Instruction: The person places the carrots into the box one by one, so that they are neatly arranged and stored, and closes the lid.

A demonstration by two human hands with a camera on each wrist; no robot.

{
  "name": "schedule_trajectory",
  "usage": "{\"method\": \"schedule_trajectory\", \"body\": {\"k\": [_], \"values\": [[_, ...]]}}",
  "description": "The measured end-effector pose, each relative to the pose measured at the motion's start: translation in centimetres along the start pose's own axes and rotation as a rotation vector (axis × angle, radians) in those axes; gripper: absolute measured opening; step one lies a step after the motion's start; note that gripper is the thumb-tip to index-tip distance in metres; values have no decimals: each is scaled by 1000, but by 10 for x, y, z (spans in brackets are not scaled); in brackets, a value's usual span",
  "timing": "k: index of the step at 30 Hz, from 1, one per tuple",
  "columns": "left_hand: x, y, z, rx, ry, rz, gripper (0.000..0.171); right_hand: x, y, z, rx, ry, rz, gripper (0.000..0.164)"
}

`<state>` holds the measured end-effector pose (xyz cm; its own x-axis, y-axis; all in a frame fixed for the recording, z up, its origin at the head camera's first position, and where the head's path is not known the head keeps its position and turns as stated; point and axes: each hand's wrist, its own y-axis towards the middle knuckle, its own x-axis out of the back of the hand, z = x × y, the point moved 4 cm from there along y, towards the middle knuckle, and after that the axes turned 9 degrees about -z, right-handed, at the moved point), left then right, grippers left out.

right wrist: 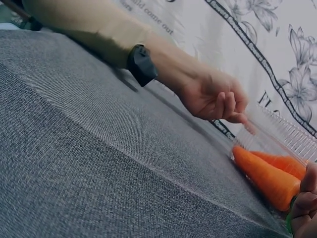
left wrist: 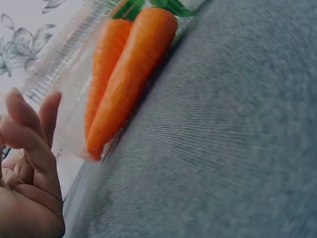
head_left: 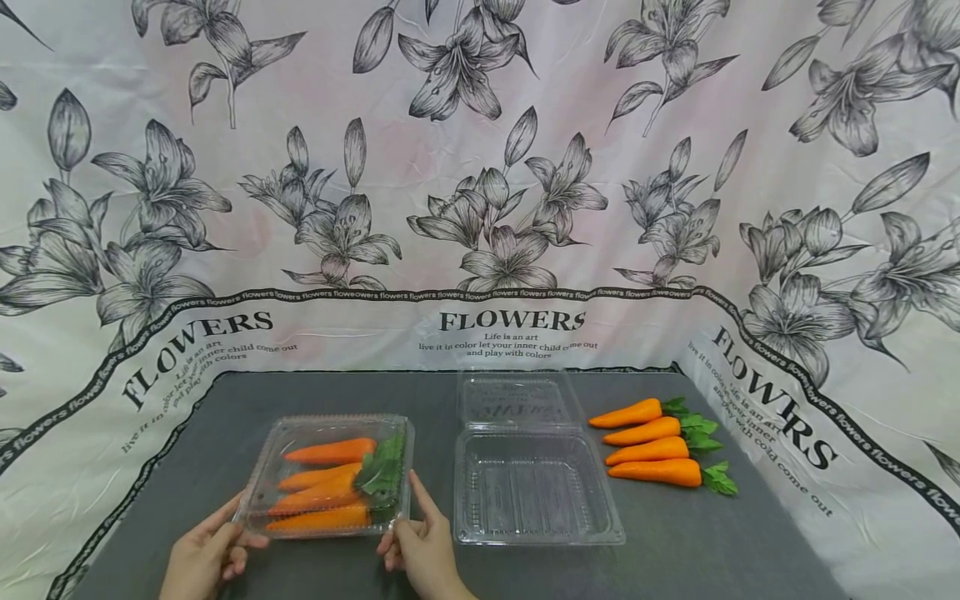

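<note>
A clear plastic clamshell box (head_left: 258,467) with its lid down lies on the left part of the table. Several orange carrots (head_left: 322,500) with green leaves show inside, leaves toward the right. At the box's front left corner my left hand (head_left: 202,550) grips the edge between thumb and fingers. My right hand (head_left: 426,546) holds the front right corner, thumb at the front edge and index finger stretched along the right side. In the left wrist view, the left hand (left wrist: 29,173) has bent fingers beside the box wall. The right wrist view catches only part of the right hand (right wrist: 304,208).
To the right, a second clear clamshell box (head_left: 536,537) stands with its lid (head_left: 517,400) folded back. Several carrots (head_left: 652,472) with leaves lie in a row beyond it. A flower-printed cloth (head_left: 510,333) rises behind the grey tabletop (head_left: 225,400).
</note>
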<state>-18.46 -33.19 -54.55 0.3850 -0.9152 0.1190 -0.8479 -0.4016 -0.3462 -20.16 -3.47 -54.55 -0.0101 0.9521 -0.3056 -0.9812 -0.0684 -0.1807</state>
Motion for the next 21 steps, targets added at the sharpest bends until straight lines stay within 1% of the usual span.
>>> {"method": "schedule_trajectory", "body": {"k": [2,6,8,10,13,15,17,19,21], "values": [[1,-1,0,-6,18,9,60,0,-1,0,-7,3,1,83],[1,-3,-1,-16,46,14,60,0,-2,2,-18,6,6,83],[1,-4,-2,-33,62,16,60,0,-2,2,-17,2,4,83],[1,-4,-3,-54,85,17,59,-1,-2,3,-11,-7,-3,82],[3,-3,-4,-61,132,6,60,0,-1,3,24,-46,-29,80],[6,-2,-5,-65,176,-7,61,1,-1,4,54,-98,-48,78],[10,0,-5,-63,225,-18,61,3,-1,5,95,-178,-76,74],[13,1,-7,-90,277,-13,62,5,-3,6,126,-258,-104,69],[15,2,-9,-122,325,13,68,6,-5,7,166,-327,-112,73]]}}
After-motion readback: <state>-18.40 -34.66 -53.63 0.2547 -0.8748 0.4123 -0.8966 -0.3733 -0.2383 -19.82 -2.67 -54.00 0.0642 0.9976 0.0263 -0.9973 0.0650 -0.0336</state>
